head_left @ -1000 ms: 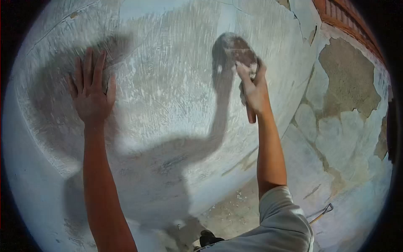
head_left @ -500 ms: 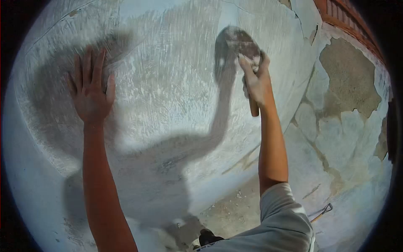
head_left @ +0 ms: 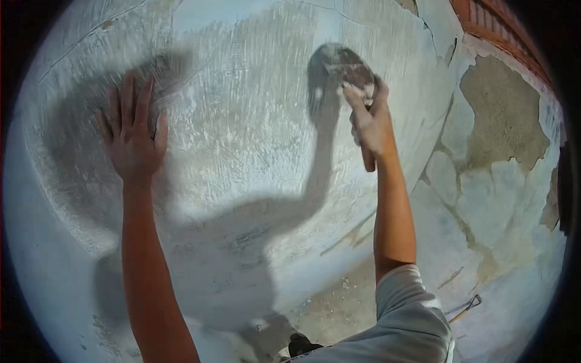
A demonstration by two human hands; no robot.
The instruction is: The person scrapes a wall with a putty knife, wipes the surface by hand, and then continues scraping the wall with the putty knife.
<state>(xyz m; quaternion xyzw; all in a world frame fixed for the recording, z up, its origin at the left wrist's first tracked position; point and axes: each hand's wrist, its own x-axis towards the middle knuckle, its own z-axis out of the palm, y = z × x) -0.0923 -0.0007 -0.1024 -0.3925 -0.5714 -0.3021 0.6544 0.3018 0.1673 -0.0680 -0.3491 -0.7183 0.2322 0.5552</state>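
While your left fingers (head_left: 127,104) splay on wall (head_left: 242,121), right fingers (head_left: 381,91) grip scraper (head_left: 368,160), blade (head_left: 356,72) beyond them; looks mid-scrape, next pass wants steady pressure.

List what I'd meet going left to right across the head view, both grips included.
Left grip (spread hand) → dark shoe → right grip (hand closed around a tool handle) → bare grey-brown patch on the wall.
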